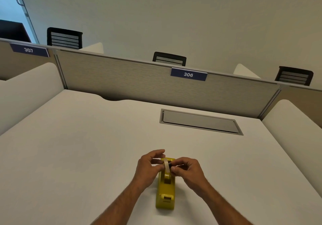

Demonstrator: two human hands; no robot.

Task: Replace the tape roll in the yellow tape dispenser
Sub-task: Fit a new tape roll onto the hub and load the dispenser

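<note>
A yellow tape dispenser [165, 192] stands on the white desk [78, 155], its cutter end toward me. A pale tape roll [167, 165] on a dark hub sits upright above the dispenser's far end. My left hand [149, 165] pinches the roll from the left with thumb and fingers. My right hand [187, 170] grips the dark hub on the roll's right side. Whether the roll is seated in the dispenser's cradle is hidden by my fingers.
A grey cable hatch [200, 121] is set into the desk beyond the dispenser. A fabric partition [122, 78] with a blue "306" label [188, 74] closes the back. White side panels flank the desk. Black chairs stand behind the partition.
</note>
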